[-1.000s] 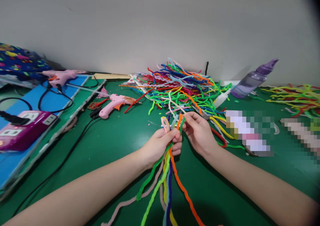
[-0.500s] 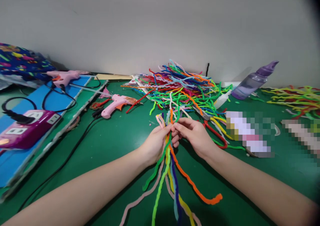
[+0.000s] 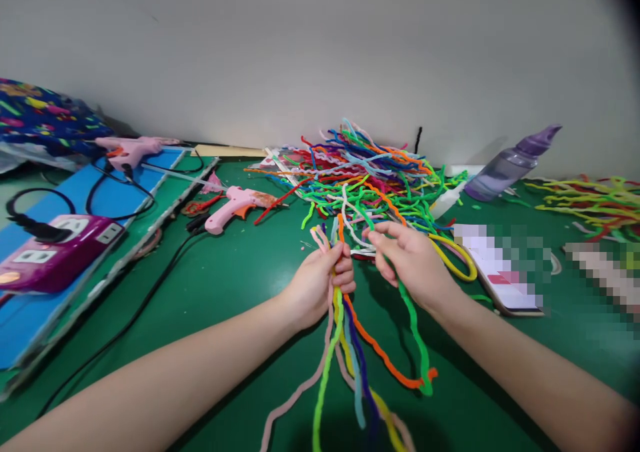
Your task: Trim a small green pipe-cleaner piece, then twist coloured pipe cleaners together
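Observation:
My left hand [image 3: 323,275] is closed around a bundle of coloured pipe cleaners [image 3: 339,312], gripping them near their upper ends. Pink, lime, yellow, light blue, dark blue and orange strands hang below the fist, and short ends stick out above the thumb. To its right, my right hand [image 3: 410,255] pinches a green pipe cleaner [image 3: 413,319] between thumb and fingers, apart from the bundle. The lower end of this green strand crosses the tip of the orange pipe cleaner [image 3: 383,359]. Beyond both hands lies a tangled heap of pipe cleaners [image 3: 360,165].
A pink glue gun [image 3: 235,205] lies left of the heap, its cord running toward me. Another glue gun [image 3: 130,151] and a purple power strip [image 3: 65,252] rest on a blue board [image 3: 30,335]. At right are a small white bottle [image 3: 447,202], a purple water bottle [image 3: 505,169] and a phone [image 3: 500,272].
The green pipe cleaner has come away from the bundle, carried right in my right hand. My left hand keeps its grip on the other strands.

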The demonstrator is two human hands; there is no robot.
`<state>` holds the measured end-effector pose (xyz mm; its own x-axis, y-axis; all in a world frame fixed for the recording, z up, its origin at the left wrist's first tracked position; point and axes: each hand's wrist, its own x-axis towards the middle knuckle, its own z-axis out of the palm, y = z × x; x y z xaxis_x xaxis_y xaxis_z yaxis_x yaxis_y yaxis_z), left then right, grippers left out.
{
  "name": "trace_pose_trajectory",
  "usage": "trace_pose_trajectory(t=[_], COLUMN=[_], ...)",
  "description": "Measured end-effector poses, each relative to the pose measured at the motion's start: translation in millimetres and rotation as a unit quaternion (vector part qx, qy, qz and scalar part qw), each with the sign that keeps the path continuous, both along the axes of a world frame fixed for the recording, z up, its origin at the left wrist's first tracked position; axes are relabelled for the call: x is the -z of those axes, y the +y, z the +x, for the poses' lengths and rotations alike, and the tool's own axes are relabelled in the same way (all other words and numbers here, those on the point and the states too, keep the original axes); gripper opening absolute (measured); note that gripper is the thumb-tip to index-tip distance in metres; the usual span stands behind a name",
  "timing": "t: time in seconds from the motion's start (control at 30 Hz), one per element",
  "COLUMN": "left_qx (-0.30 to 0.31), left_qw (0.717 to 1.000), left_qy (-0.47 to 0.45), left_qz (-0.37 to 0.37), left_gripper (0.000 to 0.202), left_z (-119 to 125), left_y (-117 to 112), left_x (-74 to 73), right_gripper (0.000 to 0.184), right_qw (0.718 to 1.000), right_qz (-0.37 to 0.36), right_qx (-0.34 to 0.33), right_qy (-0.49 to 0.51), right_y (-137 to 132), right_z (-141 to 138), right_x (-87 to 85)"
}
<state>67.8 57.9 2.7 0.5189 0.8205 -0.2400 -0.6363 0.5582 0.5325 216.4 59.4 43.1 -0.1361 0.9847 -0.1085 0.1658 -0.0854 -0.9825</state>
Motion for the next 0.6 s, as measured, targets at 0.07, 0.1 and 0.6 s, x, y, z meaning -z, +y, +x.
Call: trace_pose_trajectory(t=[0.07, 0.1, 0.6], left_qx=[-0.011, -0.013, -0.114], left_qw=[1.0, 1.0, 0.993], left_qy=[0.01, 0.013, 0.022], left_qz=[-0.001, 0.002, -0.02], left_gripper=[0.016, 0.016, 0.02], left_z=[0.3, 0.5, 3.2], left_y=[-0.6, -0.8, -3.0], left_x=[-0.3, -0.3, -1.7], right_gripper=[0.022, 0.021, 0.015], right_qw=[0.998, 0.997, 0.978], right_qz=[0.015, 0.022, 0.13], right_qx=[-0.014, -0.02, -0.033], right_qy=[-0.054, -0.069, -0.158], right_y=[-3.6, -5.6, -22.5], right_z=[-3.2, -5.3, -14.2], right_x=[7.4, 11.7, 27.6])
